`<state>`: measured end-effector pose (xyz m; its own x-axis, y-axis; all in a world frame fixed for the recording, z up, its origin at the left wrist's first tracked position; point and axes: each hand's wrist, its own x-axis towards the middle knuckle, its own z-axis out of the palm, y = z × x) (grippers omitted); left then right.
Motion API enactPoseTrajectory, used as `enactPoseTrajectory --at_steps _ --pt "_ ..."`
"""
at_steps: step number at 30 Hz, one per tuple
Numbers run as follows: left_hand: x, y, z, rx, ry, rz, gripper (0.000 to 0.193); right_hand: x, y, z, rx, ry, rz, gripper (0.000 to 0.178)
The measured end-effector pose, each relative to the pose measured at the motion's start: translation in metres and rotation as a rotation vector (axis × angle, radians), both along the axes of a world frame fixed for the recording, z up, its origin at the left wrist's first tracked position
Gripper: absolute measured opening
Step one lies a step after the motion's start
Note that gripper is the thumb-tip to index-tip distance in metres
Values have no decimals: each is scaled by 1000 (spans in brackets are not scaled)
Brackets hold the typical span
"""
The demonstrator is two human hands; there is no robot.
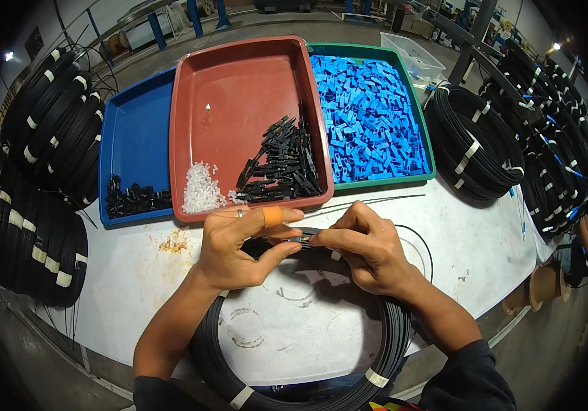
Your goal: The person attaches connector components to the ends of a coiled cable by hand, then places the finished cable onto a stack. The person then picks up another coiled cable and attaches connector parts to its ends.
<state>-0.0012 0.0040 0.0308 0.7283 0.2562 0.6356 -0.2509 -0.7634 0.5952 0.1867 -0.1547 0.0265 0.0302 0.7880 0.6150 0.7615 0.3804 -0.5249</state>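
Observation:
Above the far side of a coil of black cable [395, 335], my two hands meet at a small black cable connector with a yellowish part [303, 239]. Thumb and fingers of my left hand [236, 250] pinch its left side; an orange wrap covers one finger. My right hand [369, 250] grips the connector's right end, its fingertips partly hiding it. White tape bands bind the coil, which lies partly on the white table and overhangs the near edge. One loose black cable end [425, 245] curves out beside my right hand.
Beyond my hands stand a blue tray [133, 147] with small black parts, a red tray [239, 75] with clear pieces and black connectors, and a green tray [423, 147] full of blue clips. Taped cable coils [37, 257] are stacked left, more coils [475, 147] right.

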Motion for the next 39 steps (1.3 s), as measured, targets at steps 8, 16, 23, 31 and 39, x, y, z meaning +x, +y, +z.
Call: enactPoseTrajectory --at_steps 8,16,23,31,39 --pt "1 3 -3 110 -35 8 44 1 1 3 -94 -24 79 48" --pt "2 2 -3 50 -92 20 46 -3 1 4 -132 69 25 48" --pt "2 6 -2 133 -36 -58 49 4 2 0 -128 6 88 62" --pt "1 4 -2 78 -36 -78 49 3 4 2 -118 -27 128 63" --pt "2 2 -2 66 -53 -63 42 -3 4 4 -208 -7 77 57"
